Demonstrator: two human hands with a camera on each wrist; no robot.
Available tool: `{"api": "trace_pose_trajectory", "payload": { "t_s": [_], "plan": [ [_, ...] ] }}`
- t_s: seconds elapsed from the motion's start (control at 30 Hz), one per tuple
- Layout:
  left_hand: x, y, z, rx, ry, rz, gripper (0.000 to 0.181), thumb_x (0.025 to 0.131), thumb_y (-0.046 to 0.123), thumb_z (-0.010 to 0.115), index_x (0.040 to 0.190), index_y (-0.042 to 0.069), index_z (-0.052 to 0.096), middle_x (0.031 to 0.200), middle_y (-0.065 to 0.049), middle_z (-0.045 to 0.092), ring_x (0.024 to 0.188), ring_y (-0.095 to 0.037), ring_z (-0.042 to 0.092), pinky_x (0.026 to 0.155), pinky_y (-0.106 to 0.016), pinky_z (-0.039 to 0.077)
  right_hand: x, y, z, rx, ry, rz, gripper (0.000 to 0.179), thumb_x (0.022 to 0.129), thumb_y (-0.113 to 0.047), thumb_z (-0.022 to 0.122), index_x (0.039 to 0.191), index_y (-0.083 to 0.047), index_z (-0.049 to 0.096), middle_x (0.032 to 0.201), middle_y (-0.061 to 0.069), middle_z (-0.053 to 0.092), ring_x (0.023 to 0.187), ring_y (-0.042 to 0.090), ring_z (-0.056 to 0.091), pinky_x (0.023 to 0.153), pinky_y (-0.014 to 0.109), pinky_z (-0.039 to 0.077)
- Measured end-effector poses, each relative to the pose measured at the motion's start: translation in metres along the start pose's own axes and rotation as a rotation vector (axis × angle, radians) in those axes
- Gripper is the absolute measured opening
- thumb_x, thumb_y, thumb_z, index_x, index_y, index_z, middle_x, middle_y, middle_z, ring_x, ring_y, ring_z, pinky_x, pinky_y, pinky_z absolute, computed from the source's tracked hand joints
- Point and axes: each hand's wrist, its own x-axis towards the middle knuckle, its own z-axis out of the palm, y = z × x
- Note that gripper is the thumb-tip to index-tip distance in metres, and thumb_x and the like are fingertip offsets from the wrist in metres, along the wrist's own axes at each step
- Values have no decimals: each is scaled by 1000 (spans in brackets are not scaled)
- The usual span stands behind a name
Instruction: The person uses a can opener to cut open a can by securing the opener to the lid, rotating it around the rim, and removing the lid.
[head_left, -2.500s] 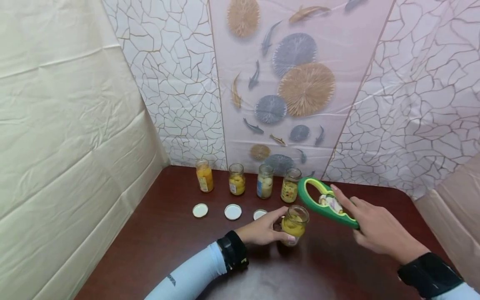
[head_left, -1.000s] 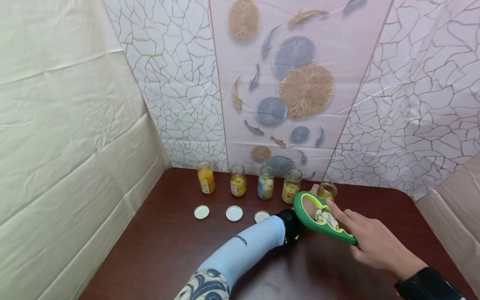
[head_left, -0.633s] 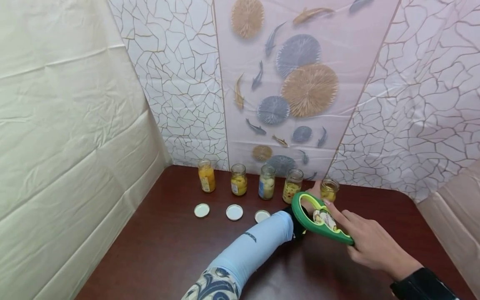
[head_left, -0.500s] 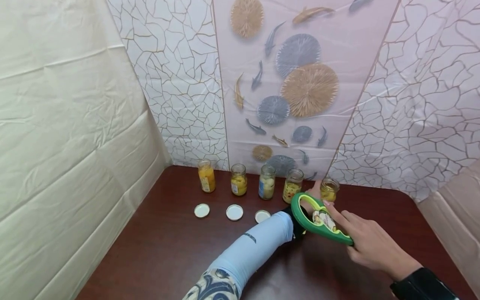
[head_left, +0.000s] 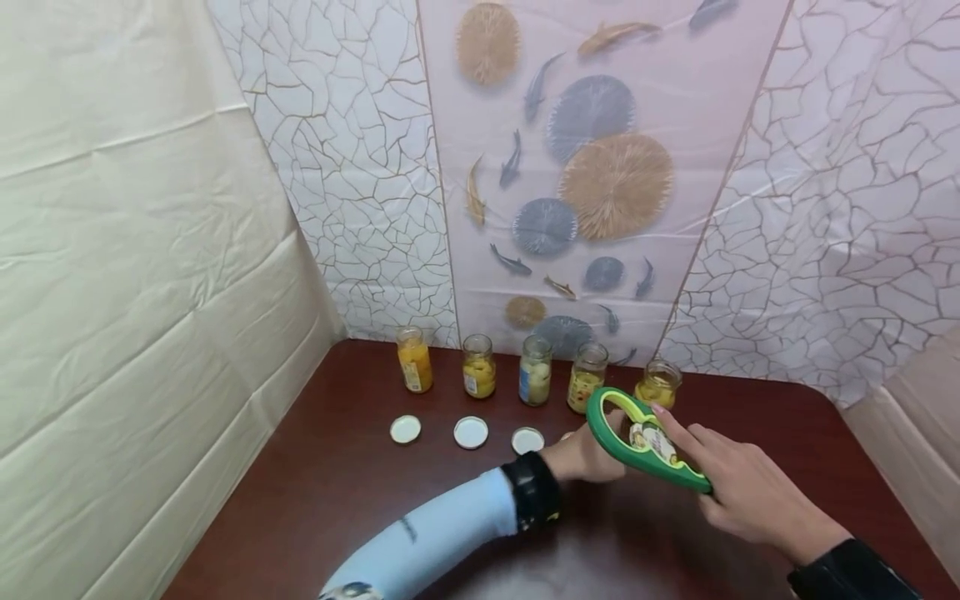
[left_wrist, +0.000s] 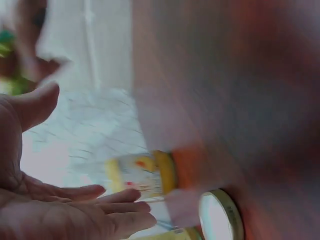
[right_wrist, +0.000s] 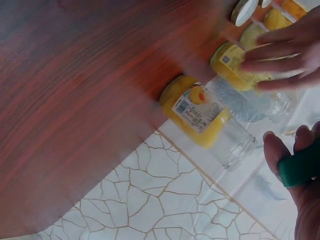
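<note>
My right hand (head_left: 750, 483) grips a green jar opener (head_left: 645, 462) with lime inner edges and holds it raised over the table. Its green end (right_wrist: 300, 167) also shows in the right wrist view. My left hand (head_left: 592, 457) is partly hidden behind the opener; in the left wrist view its fingers (left_wrist: 115, 210) are straight and hold nothing. Beyond both hands, at the right end of a row, stands an uncapped jar of yellow fruit (head_left: 658, 387). Its peach label (right_wrist: 195, 107) shows in the right wrist view.
Several more uncapped jars line the table's back edge: an orange-filled jar (head_left: 415, 364), a yellow one (head_left: 478, 375), a pale one (head_left: 535, 382) and another yellow one (head_left: 585, 385). Before them lie a left lid (head_left: 405, 429), a middle lid (head_left: 471, 432) and a right lid (head_left: 528, 441).
My left hand carried the fruit jar from mid-table to the row's right end, let go and drew back toward me. The right hand lowered slightly, still gripping the jar opener.
</note>
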Motion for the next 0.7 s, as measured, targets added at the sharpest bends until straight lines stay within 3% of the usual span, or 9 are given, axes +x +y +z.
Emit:
{"api": "trace_pose_trajectory", "payload": {
  "t_s": [0.07,0.1,0.23,0.37,0.5,0.7],
  "plan": [
    [-36,23,-17,-12,-24,-97,60,99,43,76,150,21,53,147,4,64,133,-3,61,105,-21,52,0,1,0,-1,-7,9,120,59,-1,79,168,-25,35,89,-14,48,67,-4,30,57,19,29],
    [-49,25,-21,-18,-15,-126,63,98,49,76,151,23,54,149,5,64,135,-3,60,106,-23,52,0,1,-1,1,-15,19,120,60,0,79,168,-26,34,89,-14,49,67,-4,30,57,19,28],
    [-93,11,-34,-93,0,-245,76,99,55,72,160,17,46,157,-2,60,145,-16,58,113,-32,52,-3,2,-1,2,-47,38,122,60,0,79,169,-26,31,89,-13,50,67,-4,30,56,19,27],
    [-122,-9,-38,-208,82,-351,75,101,48,73,158,7,48,151,-13,65,139,-28,64,111,-40,56,-3,2,1,-5,-35,16,120,59,0,77,168,-25,34,89,-13,50,68,-4,30,56,19,27],
    [-136,-20,-36,-274,115,-328,62,104,42,71,152,5,57,142,-12,71,133,-26,68,109,-39,57,-2,1,5,-2,-16,-10,120,58,-2,78,168,-26,35,92,-13,52,70,-5,33,57,19,28],
    [-135,-12,-31,-362,102,-209,47,108,38,65,145,9,65,133,-5,77,119,-3,71,98,-19,56,3,-8,10,36,12,-35,120,57,-1,78,167,-25,38,92,-14,49,71,-6,32,58,18,29]
  ]
}}
